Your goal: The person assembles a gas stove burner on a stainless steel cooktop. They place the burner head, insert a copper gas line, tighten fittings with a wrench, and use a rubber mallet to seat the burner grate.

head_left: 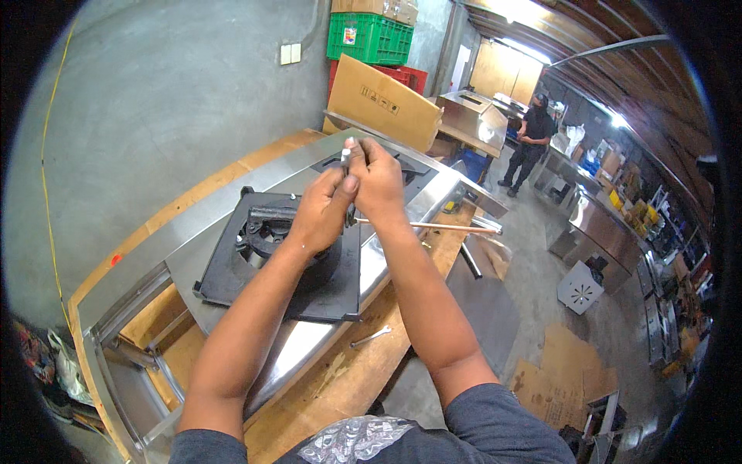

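My left hand [321, 209] and my right hand [376, 179] meet above a black burner grate [301, 286], both with fingers closed. A small white piece [345, 157] shows at the fingertips between them; its kind is unclear. Below my right hand, a small dark metal fitting [352, 218] shows beside my left hand. From it a thin copper-coloured tube [425, 226] runs off to the right. The fingers cover most of what they grip. The grate, with a round black burner [267, 232] in it, rests on a stainless steel counter frame [193, 259].
A wrench [371, 336] lies on the wooden board [340, 387] nearest me. A second black grate [413, 174] is farther along the counter. Behind stand a cardboard sheet [384, 100] and a green crate [369, 39]. Another person [535, 139] stands at the far right.
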The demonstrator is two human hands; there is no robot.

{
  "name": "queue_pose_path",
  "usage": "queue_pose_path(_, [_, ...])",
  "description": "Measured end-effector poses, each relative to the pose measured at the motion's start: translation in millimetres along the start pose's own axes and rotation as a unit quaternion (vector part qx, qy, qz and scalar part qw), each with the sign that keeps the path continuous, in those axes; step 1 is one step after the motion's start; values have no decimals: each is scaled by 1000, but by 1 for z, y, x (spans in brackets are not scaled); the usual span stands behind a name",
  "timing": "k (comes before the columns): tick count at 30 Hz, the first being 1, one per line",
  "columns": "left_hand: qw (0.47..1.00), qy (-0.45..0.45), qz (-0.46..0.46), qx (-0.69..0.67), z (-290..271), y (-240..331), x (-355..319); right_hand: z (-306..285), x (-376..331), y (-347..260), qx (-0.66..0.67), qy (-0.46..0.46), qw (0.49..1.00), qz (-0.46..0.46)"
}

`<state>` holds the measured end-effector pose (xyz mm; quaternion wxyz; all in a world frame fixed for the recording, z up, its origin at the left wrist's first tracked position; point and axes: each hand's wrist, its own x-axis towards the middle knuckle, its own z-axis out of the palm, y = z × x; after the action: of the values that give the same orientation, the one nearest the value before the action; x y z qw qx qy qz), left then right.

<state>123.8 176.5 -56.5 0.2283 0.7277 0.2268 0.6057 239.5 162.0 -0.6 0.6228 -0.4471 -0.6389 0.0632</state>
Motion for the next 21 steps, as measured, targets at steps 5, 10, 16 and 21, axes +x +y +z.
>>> queue_pose_path(5, [996, -21, -70, 55, 4, 2, -18, 0, 8, -3, -22, 9, 999, -28])
queue_pose_path(10, [994, 35, -7, 105, 14, 2, -19, 0, 14, -1, -73, -16, 995, -64])
queue_pose_path(16, [993, 70, -24, 89, 21, -1, -16, 11, 13, 9, -84, 31, 990, -106])
queue_pose_path(21, [988, 105, -48, 105, 28, -2, -13, 12, 19, 17, -73, 17, 994, -79])
